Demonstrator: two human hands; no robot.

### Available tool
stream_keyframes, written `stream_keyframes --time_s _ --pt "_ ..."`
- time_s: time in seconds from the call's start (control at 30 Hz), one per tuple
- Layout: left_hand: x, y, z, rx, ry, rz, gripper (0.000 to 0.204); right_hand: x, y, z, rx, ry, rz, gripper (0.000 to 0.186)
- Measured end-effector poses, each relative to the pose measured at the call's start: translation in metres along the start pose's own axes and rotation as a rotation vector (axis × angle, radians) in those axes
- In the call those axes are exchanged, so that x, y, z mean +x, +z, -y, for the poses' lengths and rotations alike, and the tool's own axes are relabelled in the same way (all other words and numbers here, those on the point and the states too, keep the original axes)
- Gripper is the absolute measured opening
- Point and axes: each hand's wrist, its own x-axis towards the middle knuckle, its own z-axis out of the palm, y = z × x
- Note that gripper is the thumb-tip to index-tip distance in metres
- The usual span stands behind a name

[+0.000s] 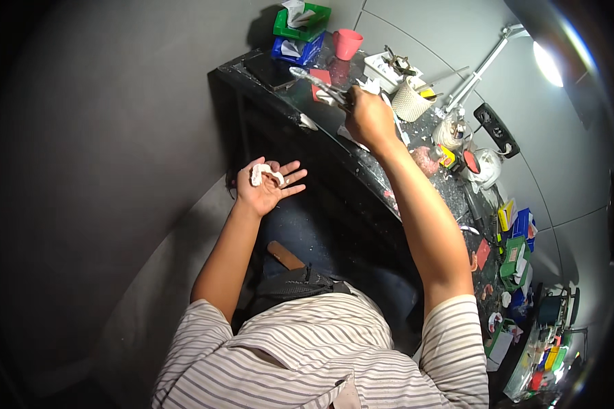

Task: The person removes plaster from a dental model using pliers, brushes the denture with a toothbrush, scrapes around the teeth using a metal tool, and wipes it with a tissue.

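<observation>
My left hand [259, 194] is palm up in front of the bench, with its fingers spread. A white, horseshoe-shaped dental cast [257, 175] lies across the palm by the thumb and the base of the fingers. Over the bench, my right hand [370, 117] is closed around a long metal tool [320, 84] that looks like pliers. Its far end points to the left, above a red flat piece [320, 76]. The grip itself is partly hidden by the back of the hand.
The dark bench [361, 160] is littered with white scraps. A pink mug [348, 44], stacked green bin [314, 24] and blue bin [307, 49], a white tray [389, 71] and a cream woven cup [413, 101] stand at the back. A lit lamp [547, 63] overhangs the right.
</observation>
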Motion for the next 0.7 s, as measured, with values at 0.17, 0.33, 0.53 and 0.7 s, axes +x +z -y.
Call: stream_keyframes --time_s 0.17,0.33,0.53,0.7 --pt "0.0 -0.017 -0.005 0.085 -0.013 0.025 0.048 0.016 0.055 -0.013 0.001 0.013 -0.04 0.023" --pt "0.0 0.015 0.008 0.254 -0.018 -0.184 0.043 -0.056 0.01 0.001 0.201 0.098 -0.249 0.037" --pt "-0.004 0.027 0.015 0.387 -0.01 -0.128 0.03 -0.214 -0.076 -0.03 0.664 0.078 0.198 0.033" --pt "0.007 -0.032 0.007 1.998 0.48 -0.719 0.04 -0.331 -0.142 -0.073 0.451 0.549 -0.238 0.033"
